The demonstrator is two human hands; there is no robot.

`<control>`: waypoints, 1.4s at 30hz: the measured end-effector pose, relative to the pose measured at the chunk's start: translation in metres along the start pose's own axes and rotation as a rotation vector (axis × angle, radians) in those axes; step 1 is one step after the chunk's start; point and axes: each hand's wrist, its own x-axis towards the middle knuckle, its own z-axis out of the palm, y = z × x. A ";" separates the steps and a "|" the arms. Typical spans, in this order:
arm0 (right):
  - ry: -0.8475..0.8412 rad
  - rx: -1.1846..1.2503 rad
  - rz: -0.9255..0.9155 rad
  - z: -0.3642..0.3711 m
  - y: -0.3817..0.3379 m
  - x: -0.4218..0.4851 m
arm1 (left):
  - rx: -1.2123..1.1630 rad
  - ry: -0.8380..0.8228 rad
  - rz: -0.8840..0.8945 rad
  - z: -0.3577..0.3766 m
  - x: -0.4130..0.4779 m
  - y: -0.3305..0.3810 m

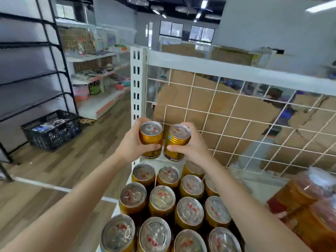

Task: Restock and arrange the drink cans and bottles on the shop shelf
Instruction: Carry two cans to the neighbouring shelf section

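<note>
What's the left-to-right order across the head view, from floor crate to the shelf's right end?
black crate → left hand → left gold can → right gold can → right hand → amber bottles

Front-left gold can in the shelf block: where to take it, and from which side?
Grip the upper wall just under the lid of the front-left can, coming from above and its open left side. It stands upright at the left edge of the shelf; neighbouring cans crowd its right and back.
</note>
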 end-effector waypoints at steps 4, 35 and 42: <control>-0.074 -0.078 0.074 0.013 0.021 0.014 | 0.051 -0.061 -0.031 0.005 0.010 -0.023; -0.250 -0.614 0.121 0.012 -0.001 -0.020 | 0.260 -0.286 -0.246 0.003 -0.023 -0.027; -0.020 -0.661 0.009 -0.056 -0.027 -0.110 | 0.355 -0.108 0.012 -0.002 -0.077 0.027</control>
